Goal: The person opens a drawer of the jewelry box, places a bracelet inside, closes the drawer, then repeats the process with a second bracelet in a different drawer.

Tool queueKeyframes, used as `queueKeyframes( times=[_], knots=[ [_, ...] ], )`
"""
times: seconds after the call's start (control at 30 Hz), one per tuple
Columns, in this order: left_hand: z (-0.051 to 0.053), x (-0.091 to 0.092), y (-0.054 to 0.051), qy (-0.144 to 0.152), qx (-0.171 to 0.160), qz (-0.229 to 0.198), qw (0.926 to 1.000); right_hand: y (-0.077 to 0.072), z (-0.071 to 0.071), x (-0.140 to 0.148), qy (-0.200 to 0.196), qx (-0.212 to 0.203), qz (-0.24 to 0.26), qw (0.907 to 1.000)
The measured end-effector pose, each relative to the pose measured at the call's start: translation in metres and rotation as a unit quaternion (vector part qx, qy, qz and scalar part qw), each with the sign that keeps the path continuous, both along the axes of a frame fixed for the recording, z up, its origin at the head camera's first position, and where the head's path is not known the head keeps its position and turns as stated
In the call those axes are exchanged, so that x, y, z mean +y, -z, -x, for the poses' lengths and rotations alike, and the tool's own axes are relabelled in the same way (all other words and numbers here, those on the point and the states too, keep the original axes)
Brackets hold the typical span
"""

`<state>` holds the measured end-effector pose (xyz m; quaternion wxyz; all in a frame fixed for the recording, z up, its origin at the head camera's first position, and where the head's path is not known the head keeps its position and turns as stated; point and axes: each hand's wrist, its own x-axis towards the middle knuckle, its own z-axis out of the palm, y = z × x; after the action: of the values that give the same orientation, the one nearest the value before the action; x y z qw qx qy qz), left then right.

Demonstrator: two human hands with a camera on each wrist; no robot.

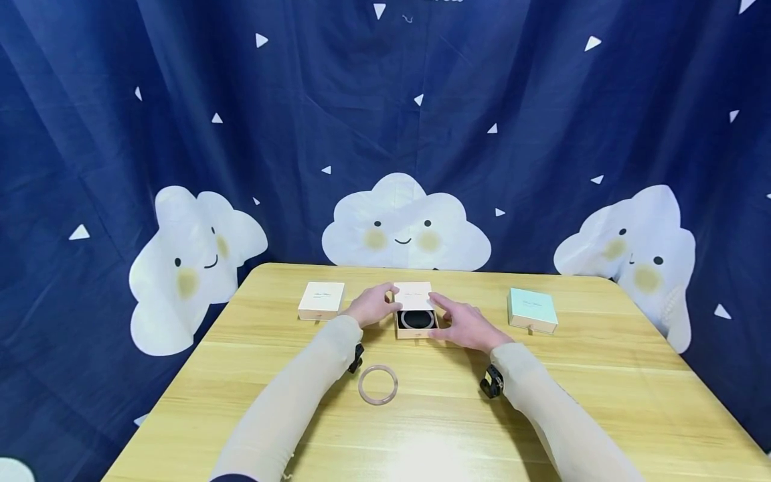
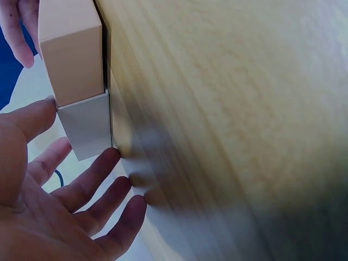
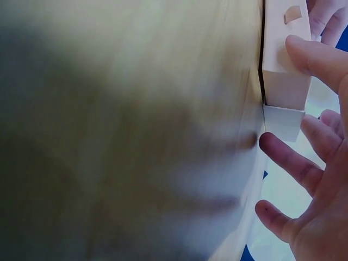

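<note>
A small box with a pale pink sleeve (image 1: 413,294) has its drawer (image 1: 415,334) pulled partway out towards the front; a pale ring lies around a black cushion (image 1: 417,319) inside. My left hand (image 1: 371,306) holds the sleeve's left side between thumb and index finger, other fingers spread by the tabletop. My right hand (image 1: 468,325) is at the right side, its thumb against the drawer's front (image 3: 280,49) near the pull tab (image 3: 293,14) and its index finger at the sleeve (image 3: 286,124). The left wrist view shows the drawer's side (image 2: 73,68) meeting the whitish sleeve (image 2: 87,125).
A cream box (image 1: 322,300) stands left of my left hand, and a mint-green box (image 1: 533,309) stands to the right. A pale pink bangle (image 1: 377,402) lies on the wooden table (image 1: 241,402) between my forearms. A blue curtain (image 1: 385,120) with clouds hangs behind.
</note>
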<state>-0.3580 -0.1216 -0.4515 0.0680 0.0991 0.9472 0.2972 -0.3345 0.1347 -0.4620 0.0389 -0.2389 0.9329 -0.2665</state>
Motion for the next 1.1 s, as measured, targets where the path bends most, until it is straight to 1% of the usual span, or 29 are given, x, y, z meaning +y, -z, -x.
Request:
queueKeyframes(
  times=[0.2,0.6,0.83,1.1],
  knots=[
    [0.0005,0.0,-0.0004,0.001,0.001,0.004,1.0,-0.0014,-0.0013,-0.002,0.002,0.013,-0.001,0.9999],
    [-0.0014,0.0003,-0.0033,0.007,-0.002,-0.005,1.0,0.0007,-0.001,-0.0034,0.002,0.051,-0.013,0.9986],
    [-0.003,0.0001,-0.0045,0.007,-0.006,-0.005,0.9999,0.0013,-0.0005,-0.0057,0.01,0.055,-0.013,0.9983],
    [-0.0019,-0.0006,-0.0042,0.007,-0.009,-0.001,0.9999,0.0014,-0.0006,-0.0067,0.012,0.058,-0.009,0.9982]
  ],
)
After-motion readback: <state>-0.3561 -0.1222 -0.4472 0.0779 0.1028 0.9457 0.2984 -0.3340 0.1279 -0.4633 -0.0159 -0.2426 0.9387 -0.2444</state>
